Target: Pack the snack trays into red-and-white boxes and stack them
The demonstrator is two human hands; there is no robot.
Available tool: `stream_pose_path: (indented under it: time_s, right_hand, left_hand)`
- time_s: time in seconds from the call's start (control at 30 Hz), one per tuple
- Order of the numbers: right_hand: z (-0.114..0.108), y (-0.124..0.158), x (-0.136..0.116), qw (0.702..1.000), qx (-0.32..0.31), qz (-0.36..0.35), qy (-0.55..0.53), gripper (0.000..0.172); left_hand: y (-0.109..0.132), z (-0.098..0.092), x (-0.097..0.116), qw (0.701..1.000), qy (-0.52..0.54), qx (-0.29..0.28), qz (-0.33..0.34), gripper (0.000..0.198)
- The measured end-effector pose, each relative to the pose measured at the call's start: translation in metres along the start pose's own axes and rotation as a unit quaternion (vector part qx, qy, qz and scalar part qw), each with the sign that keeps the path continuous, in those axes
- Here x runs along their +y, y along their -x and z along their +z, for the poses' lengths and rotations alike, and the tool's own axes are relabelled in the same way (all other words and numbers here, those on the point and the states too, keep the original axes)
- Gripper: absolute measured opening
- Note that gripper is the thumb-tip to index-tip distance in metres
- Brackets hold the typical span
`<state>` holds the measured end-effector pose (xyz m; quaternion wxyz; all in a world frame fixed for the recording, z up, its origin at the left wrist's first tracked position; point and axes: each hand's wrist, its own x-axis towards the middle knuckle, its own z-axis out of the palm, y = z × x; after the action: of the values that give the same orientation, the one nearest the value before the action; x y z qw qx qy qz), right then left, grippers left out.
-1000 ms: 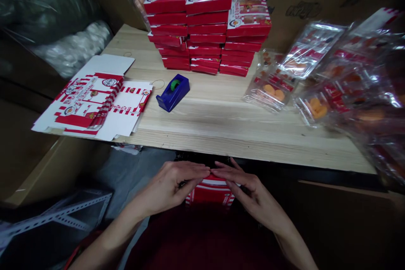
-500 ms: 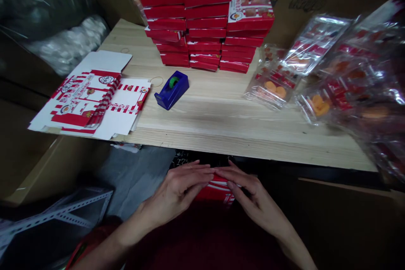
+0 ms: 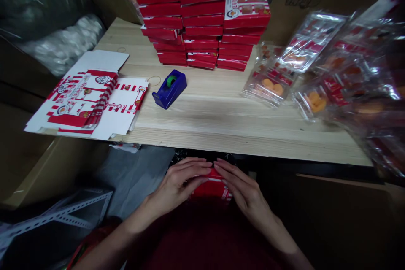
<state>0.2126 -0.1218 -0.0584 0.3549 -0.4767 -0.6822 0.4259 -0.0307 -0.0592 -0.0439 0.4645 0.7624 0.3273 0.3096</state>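
Below the table's front edge, a red and white cardboard box [image 3: 210,190] is held close against my body. My left hand [image 3: 177,180] grips its left side, fingers lying over the far top edge and thumb on the near part. My right hand [image 3: 243,183] holds the right side the same way, and the fingertips of both hands almost meet at the top. The box's lower part is lost in shadow against my dark red clothing. On the table beyond, a blue tape dispenser [image 3: 175,91] with a green roll stands nearest.
Stacks of red boxes [image 3: 202,21] rise at the table's back. Flat printed cartons [image 3: 79,97] lie at the left, beside a rubber band [image 3: 154,80]. Clear packs of toy-like food pieces [image 3: 332,76] pile up at the right. A metal frame [image 3: 63,215] stands low on the left.
Both hands stay on the box; the fingertips have drawn slightly apart at its top edge. The whole view has shifted a little, with the table's things sitting slightly further left.
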Motion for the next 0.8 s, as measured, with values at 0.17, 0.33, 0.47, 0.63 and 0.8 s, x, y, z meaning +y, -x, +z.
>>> stream_pose_path:
  time_s: [0.17,0.33,0.47,0.63,0.8]
  right_hand:
    - [-0.002,-0.005,-0.007,0.991,0.023,0.064,-0.113,0.033]
    - [0.010,-0.014,-0.021,0.945,0.080,0.192,-0.253,0.034]
    - [0.013,-0.019,-0.030,0.892,0.116,0.281,-0.334,0.038]
    - [-0.006,-0.022,-0.025,0.792,0.061,0.356,-0.492,0.039]
    - [-0.015,-0.025,-0.013,0.762,-0.041,0.377,-0.524,0.049]
  left_hand:
    - [-0.003,0.002,0.006,0.980,0.143,0.018,-0.134,0.010]
    - [0.000,0.008,0.013,0.980,0.140,0.056,-0.129,0.011]
    - [0.002,0.010,0.013,0.987,0.109,0.054,-0.101,0.013]
    - [0.004,0.008,0.016,0.989,0.122,0.025,-0.079,0.017]
    - [0.004,0.006,0.022,0.987,0.146,-0.014,-0.070,0.019]
